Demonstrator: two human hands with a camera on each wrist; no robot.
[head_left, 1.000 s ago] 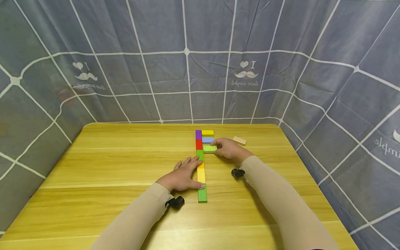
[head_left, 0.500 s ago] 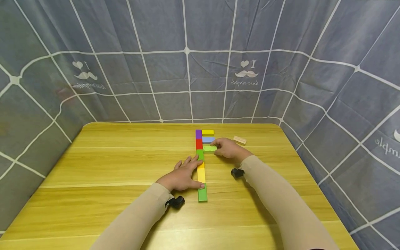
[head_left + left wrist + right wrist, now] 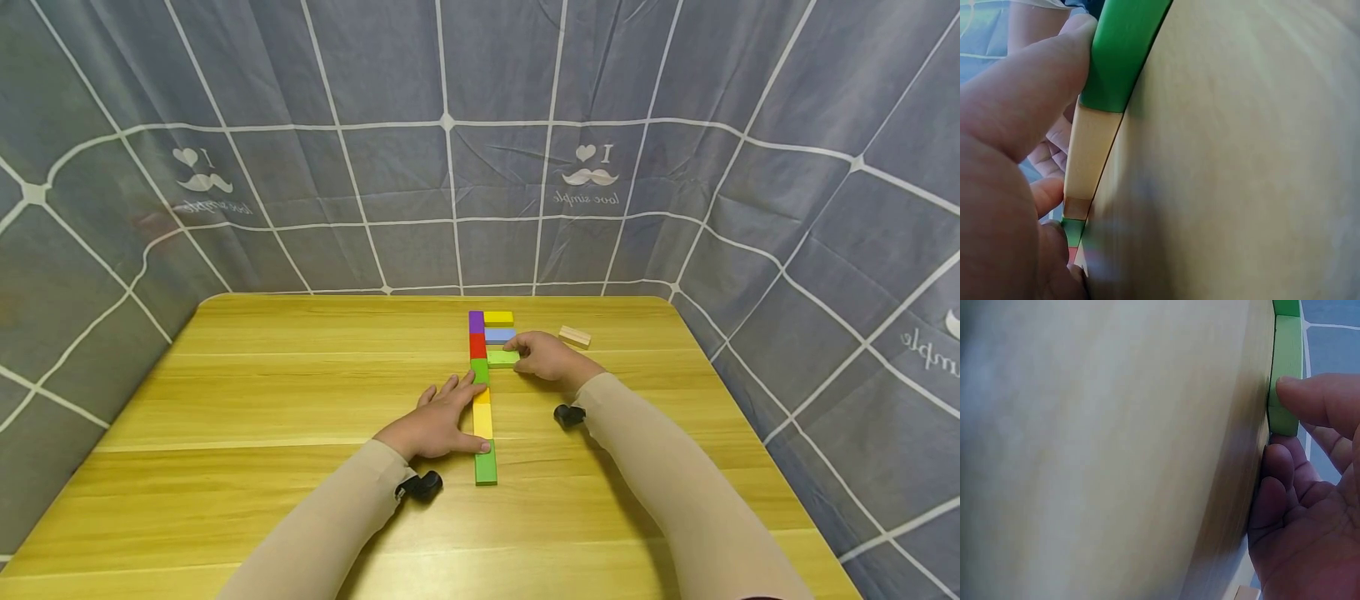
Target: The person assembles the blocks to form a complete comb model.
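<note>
My right hand (image 3: 553,357) pinches the outer end of a light green block (image 3: 501,359), whose inner end meets the column of blocks. In the right wrist view the thumb lies on the side of this light green block (image 3: 1286,356). With fingers spread, my left hand (image 3: 438,421) rests along the column. Its thumb touches the nearest green block (image 3: 486,468) and its fingertips reach the middle green block (image 3: 480,369) and an orange block (image 3: 482,397). A yellow block (image 3: 482,422) lies between thumb and fingers. Beyond are a red block (image 3: 477,346) and a purple block (image 3: 476,322).
Right of the column's far end lie a bright yellow block (image 3: 498,318) and a blue block (image 3: 499,335). A plain wooden block (image 3: 574,337) lies apart, beyond my right hand. The wooden table (image 3: 262,400) has a grey-blue curtain (image 3: 375,175) around it.
</note>
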